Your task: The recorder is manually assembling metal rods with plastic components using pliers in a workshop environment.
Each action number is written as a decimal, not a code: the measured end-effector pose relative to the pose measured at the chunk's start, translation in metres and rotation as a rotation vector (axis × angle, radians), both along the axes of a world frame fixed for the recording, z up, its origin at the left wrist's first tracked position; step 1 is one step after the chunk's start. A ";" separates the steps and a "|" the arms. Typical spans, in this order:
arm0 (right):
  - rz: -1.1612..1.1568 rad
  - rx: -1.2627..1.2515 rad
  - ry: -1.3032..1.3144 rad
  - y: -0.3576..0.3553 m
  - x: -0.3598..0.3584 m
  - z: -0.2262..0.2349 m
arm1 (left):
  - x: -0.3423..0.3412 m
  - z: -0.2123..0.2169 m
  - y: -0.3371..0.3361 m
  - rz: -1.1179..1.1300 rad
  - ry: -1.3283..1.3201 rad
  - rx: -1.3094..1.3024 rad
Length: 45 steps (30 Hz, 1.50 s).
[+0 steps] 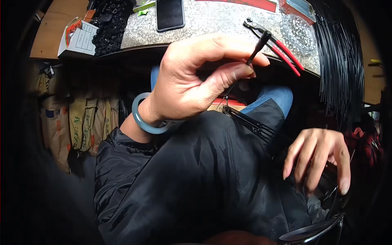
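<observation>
Raised over my lap, my left hand [196, 75] pinches a thin black rod with a thicker, flared end [259, 45] between thumb and fingers. The flared end points up and to the right. Under that hand, a bundle of thin black metal ribs [245, 121], like umbrella ribs, slants down to the right across my dark-clothed lap. My right hand [320, 157] hangs at the lower right with its fingers apart and bent downward. Dark shapes surround its fingertips, too dim to make out. Whether it touches them I cannot tell.
On the speckled bench [139, 32] lie a phone [170, 15], red-handled pliers [281, 51] and a clear round dish [298, 34]. Long black rods [339, 53] hang over its right end. Small black parts [110, 28] are heaped beside a white box [83, 38]. Sacks [81, 122] stand at left.
</observation>
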State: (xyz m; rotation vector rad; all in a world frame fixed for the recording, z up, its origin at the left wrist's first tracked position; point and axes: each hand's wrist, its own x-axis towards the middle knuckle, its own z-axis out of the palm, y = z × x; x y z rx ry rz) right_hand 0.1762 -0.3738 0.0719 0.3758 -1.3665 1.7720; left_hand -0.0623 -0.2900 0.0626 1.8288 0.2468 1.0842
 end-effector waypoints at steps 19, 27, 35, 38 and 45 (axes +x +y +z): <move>-0.992 0.034 -0.239 0.018 -0.039 0.007 | 0.021 0.016 -0.012 0.248 0.101 0.115; -1.028 0.050 -0.253 0.022 -0.046 0.010 | 0.024 0.027 -0.017 0.341 0.147 0.174; -1.116 0.106 -0.335 0.023 -0.044 0.009 | 0.027 0.024 -0.017 0.365 0.090 0.200; -1.254 0.223 -0.377 0.029 -0.054 0.009 | 0.022 0.026 -0.022 0.436 0.085 0.223; -1.185 0.051 -0.216 0.020 -0.050 0.001 | 0.020 0.005 -0.020 0.284 0.017 0.171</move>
